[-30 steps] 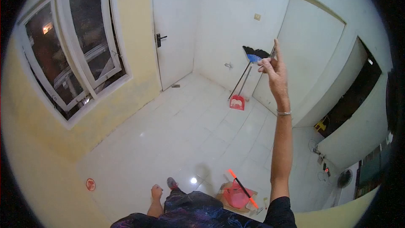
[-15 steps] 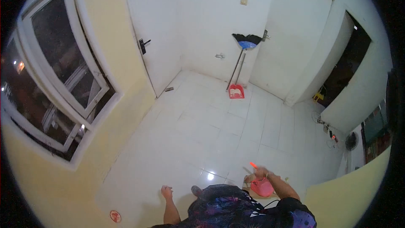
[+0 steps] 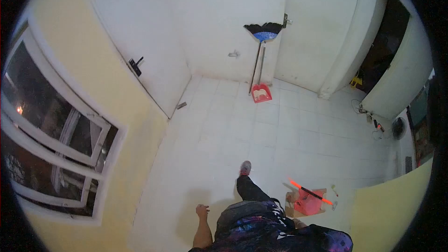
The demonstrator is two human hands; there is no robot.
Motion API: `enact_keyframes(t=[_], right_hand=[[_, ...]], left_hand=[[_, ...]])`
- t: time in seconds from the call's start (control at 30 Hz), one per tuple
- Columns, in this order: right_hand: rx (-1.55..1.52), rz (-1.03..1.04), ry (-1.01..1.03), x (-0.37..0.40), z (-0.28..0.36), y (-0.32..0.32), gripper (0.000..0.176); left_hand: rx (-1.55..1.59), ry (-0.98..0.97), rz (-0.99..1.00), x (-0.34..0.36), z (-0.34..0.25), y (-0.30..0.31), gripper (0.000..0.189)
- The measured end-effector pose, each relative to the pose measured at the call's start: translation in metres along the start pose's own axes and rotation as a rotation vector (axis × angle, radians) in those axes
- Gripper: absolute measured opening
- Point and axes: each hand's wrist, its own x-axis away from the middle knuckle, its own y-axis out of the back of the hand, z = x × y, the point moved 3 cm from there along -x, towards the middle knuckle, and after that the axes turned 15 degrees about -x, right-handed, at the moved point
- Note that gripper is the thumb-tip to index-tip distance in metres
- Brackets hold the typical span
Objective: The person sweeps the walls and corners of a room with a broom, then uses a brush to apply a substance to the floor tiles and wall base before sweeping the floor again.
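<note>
My left hand (image 3: 202, 210) hangs at my side over the tiled floor, fingers loosely apart, holding nothing. Beside my dark printed shirt, my right hand (image 3: 299, 224) is mostly hidden, and its fingers cannot be made out. Just ahead of it, an orange-and-black stick-like tool (image 3: 304, 188) with a greyish far end slants across a pinkish-red object (image 3: 308, 202), perhaps a bag or basin. Under that object lies a brown cardboard-like sheet (image 3: 290, 212). A small yellow-green item (image 3: 334, 190) is on the floor close by.
A blue-and-black broom (image 3: 265, 36) and a red dustpan (image 3: 262, 94) lean by the far wall. An open window (image 3: 70, 130) juts from the left wall. Cables (image 3: 373, 121) and a fan-like round object (image 3: 398, 128) are at right. A small dark block (image 3: 181, 105) lies by the door.
My right hand has left the orange tool and drawn back beside my body; the tool now lies across the pinkish-red object. One foot has stepped forward, and the view has shifted.
</note>
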Motion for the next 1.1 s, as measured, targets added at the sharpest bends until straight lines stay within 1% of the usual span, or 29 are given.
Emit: enact_keyframes(t=[0.1,0.17,0.23,0.27,0.3,0.33,0.37,0.4,0.47,0.5,0.57,0.6,0.67,0.7,0.77,0.8,0.9,0.93,0.97,1.03,1.07,1.1], right_hand=[[-0.003,0.037,0.021,-0.041,0.076,0.011,0.021],[0.018,0.053,0.052,-0.071,0.137,0.03,0.02],[0.111,0.067,0.161,-0.111,0.205,0.059,0.02],[0.186,0.061,0.285,-0.136,0.239,0.075,0.021],[0.427,0.046,0.651,-0.177,0.275,0.094,0.024],[0.289,-0.168,0.663,-0.152,0.33,0.113,0.031],[0.237,-0.394,0.834,-0.151,0.373,0.132,0.025],[0.145,-0.374,0.885,-0.127,0.416,0.148,0.028],[0.087,-0.39,0.842,-0.074,0.494,0.172,0.034],[0.049,-0.36,0.831,-0.071,0.523,0.182,0.035],[-0.026,-0.304,0.813,-0.068,0.574,0.201,0.037],[-0.06,-0.255,0.772,-0.063,0.597,0.207,0.037],[-0.136,-0.154,0.698,-0.045,0.644,0.212,0.037],[-0.071,-0.166,0.749,-0.057,0.667,0.222,0.037],[0.063,-0.183,0.829,-0.084,0.698,0.23,0.036],[-0.103,-0.091,0.703,-0.064,0.721,0.238,0.036],[-0.147,-0.131,0.724,-0.072,0.799,0.283,0.033],[-0.113,-0.209,0.774,-0.07,0.833,0.305,0.032],[-0.074,-0.285,0.821,-0.068,0.868,0.329,0.031],[0.001,-0.591,1.081,-0.047,0.944,0.383,0.03],[-0.054,-0.656,1.134,-0.037,0.984,0.412,0.031],[-0.11,-0.713,1.183,-0.028,1.025,0.441,0.031]], left_hand=[[0.148,-0.135,-0.071,-0.055,-0.092,-0.015,0.009],[-0.018,-0.178,-0.1,-0.094,-0.152,-0.022,0.01],[-0.157,-0.175,-0.105,-0.118,-0.202,-0.033,0.012],[-0.214,-0.164,-0.097,-0.132,-0.23,-0.037,0.013],[-0.272,-0.157,-0.087,-0.147,-0.264,-0.043,0.014],[-0.252,-0.197,-0.092,-0.162,-0.294,-0.055,0.014],[-0.235,-0.229,-0.095,-0.174,-0.321,-0.066,0.014],[-0.219,-0.257,-0.097,-0.185,-0.34,-0.075,0.014],[-0.22,-0.312,-0.072,-0.212,-0.379,-0.099,0.011],[-0.215,-0.345,-0.058,-0.225,-0.399,-0.113,0.012],[-0.232,-0.338,-0.024,-0.247,-0.431,-0.141,0.011],[-0.24,-0.334,-0.008,-0.258,-0.445,-0.155,0.011],[-0.22,-0.242,0.058,-0.284,-0.465,-0.174,0.009],[-0.211,-0.199,0.093,-0.301,-0.482,-0.188,0.009],[-0.071,-0.153,0.134,-0.332,-0.509,-0.213,0.012],[-0.006,-0.121,0.153,-0.343,-0.52,-0.222,0.014],[-0.112,-0.025,0.175,-0.396,-0.575,-0.254,0.015],[-0.173,0.008,0.208,-0.419,-0.594,-0.267,0.015],[-0.292,-0.011,0.229,-0.443,-0.617,-0.279,0.016],[-0.512,-0.056,0.269,-0.491,-0.667,-0.311,0.018],[-0.508,-0.161,0.326,-0.509,-0.697,-0.325,0.017],[-0.405,-0.167,0.282,-0.528,-0.724,-0.341,0.015]])
